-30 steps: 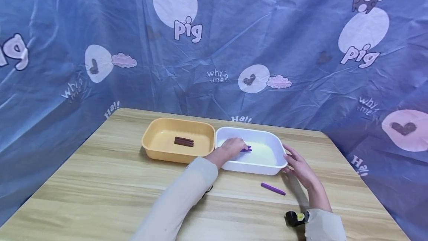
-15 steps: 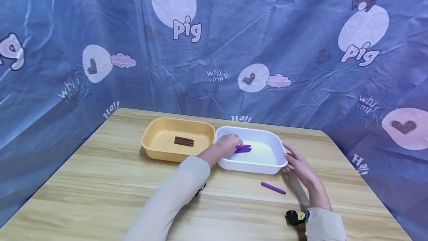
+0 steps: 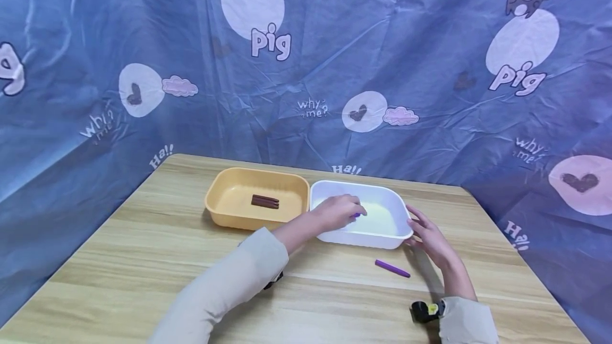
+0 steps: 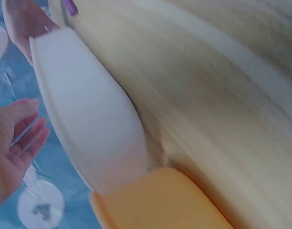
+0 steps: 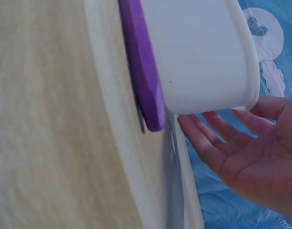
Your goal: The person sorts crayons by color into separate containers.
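My left hand [image 3: 338,211] is over the white bin [image 3: 363,239], with a bit of a purple stick [image 3: 356,215] showing at its fingertips; the hand covers the rest of the sticks there. In the left wrist view, the left hand's fingers [image 4: 34,138] are loosely bent, and nothing shows between them and the thumb. My right hand [image 3: 432,240] touches the bin's right end, fingertips against the outer wall and thumb at the rim. A single purple crayon-like stick [image 3: 392,268], faceted with a tapered end, lies on the table in front of the bin.
Directly left of the white bin stands a yellow-orange bin [image 3: 224,217] with several dark brown sticks [image 3: 265,201] inside. Both bins are near the back of the wooden table [image 3: 143,280]. A blue printed curtain [image 3: 306,68] hangs behind and beside the table.
My left hand first drew back left, exposing the purple sticks in the white bin, then came right over them again and now hides most of them. My right hand has stayed at the bin's end.
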The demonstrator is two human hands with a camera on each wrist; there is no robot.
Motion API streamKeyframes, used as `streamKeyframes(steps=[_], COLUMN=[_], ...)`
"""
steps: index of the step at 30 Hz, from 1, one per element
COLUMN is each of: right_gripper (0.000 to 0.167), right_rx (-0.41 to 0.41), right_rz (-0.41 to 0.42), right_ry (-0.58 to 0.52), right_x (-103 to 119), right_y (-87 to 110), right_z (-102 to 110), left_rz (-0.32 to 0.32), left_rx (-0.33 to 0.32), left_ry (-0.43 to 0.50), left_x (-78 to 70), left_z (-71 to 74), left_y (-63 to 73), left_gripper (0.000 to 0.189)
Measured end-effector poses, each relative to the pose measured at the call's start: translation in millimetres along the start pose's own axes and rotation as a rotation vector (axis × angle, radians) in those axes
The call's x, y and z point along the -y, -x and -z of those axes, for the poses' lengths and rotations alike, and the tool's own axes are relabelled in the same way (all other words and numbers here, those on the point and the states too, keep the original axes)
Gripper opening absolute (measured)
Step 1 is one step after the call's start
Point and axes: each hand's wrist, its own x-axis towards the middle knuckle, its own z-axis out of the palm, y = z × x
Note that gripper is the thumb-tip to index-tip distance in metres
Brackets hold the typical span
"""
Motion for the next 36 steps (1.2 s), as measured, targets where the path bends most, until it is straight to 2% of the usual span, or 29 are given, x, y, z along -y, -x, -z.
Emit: streamKeyframes(steps=[7,14,18,22,27,31,36], right_gripper=[0.056,0.056,0.057,0.056,0.056,0.055,0.055], right_rx=[0.000,0.007,0.019,0.027,0.017,0.013,0.011], right_rz=[0.001,0.010,0.023,0.037,0.035,0.038,0.038], right_ry=[0.000,-0.015,0.000,0.017,0.016,0.007,0.003], right_x=[-2,-3,-2,-1,0,-1,-1], right_y=[1.9,3.0,3.2,3.1,2.9,1.9,2.4], right_z=[4,4,3,2,1,0,-1], left_rz=[-0.136,-0.221,-0.307,-0.414,-0.507,-0.553,-0.531], left_rx=[-0.007,0.080,0.081,0.061,0.065,0.090,0.122], left_ry=[-0.065,-0.089,-0.118,-0.198,-0.326,-0.396,-0.361], left_x=[-36.5,-62.6,-67.7,-68.3,-67.8,-66.8,-67.1], left_z=[-0.4,-15.8,-29.2,-40.2,-52.0,-61.3,-69.0], left_y=[-2.4,-8.5,-11.5,-14.4,-18.5,-19.4,-19.8], left_gripper=[0.027,0.030,0.030,0.032,0.040,0.045,0.041])
